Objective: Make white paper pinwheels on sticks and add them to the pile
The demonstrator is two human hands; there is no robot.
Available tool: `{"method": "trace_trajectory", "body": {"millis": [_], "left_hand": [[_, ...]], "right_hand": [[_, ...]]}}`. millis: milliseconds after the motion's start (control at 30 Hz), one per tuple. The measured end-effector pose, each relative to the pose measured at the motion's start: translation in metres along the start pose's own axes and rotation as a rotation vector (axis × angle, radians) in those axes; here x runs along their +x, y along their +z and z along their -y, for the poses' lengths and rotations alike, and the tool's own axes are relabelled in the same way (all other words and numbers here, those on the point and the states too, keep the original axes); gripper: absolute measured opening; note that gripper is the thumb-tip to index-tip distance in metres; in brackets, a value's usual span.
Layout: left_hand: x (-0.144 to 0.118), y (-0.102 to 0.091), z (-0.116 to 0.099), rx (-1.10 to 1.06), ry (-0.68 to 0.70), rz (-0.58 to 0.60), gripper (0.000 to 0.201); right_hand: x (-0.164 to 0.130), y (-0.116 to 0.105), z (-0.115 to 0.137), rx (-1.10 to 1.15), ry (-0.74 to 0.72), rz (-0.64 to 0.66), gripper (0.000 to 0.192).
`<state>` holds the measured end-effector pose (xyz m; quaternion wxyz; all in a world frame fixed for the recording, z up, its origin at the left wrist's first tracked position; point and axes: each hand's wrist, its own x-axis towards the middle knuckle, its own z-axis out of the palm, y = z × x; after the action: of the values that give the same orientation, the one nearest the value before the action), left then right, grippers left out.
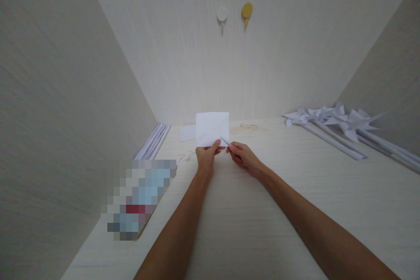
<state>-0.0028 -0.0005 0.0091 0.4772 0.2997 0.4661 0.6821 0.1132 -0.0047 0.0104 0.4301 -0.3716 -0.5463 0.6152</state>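
Note:
A square sheet of white paper (211,127) is raised above the table, pinched at its lower edge between the thumb and fingers of my left hand (206,155). Close to the sheet's lower right corner, my right hand (243,155) grips a thin, dark, pointed tool (224,141). Its tip overlaps the paper in view; whether it touches cannot be made out. My right fingers are curled and hide the rest of the tool. Behind the raised sheet, another piece of white paper (187,133) lies flat on the table, partly covered from sight.
Rolled white paper tubes (152,141) lie at the left wall. White paper pinwheels (352,122) on tubes rest at the right. Small pale sticks (187,155) lie left of my hands. A blurred-out object (144,201) is at front left. White (222,14) and yellow (247,10) hooks hang on the wall.

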Motion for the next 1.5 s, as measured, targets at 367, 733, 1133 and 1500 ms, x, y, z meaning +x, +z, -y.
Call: {"method": "trace_trajectory", "body": {"millis": [367, 733, 1133, 1500], "left_hand": [[-0.0025, 0.0011, -0.0022, 0.009, -0.015, 0.036, 0.022], [-0.0008, -0.0002, 0.0014, 0.014, -0.013, 0.096, 0.020], [-0.0031, 0.0015, 0.0000, 0.029, -0.021, 0.116, 0.019], [-0.0008, 0.0007, 0.0037, 0.037, -0.031, 0.136, 0.019]], "right_hand": [[0.0015, -0.0005, -0.0008, 0.014, -0.008, -0.009, 0.018], [-0.0004, 0.0003, 0.0008, 0.045, 0.001, -0.021, 0.021], [-0.0010, 0.0013, 0.0018, 0.065, 0.001, -0.033, 0.023], [0.0003, 0.0002, -0.0003, 0.090, -0.023, -0.026, 0.025]]}}
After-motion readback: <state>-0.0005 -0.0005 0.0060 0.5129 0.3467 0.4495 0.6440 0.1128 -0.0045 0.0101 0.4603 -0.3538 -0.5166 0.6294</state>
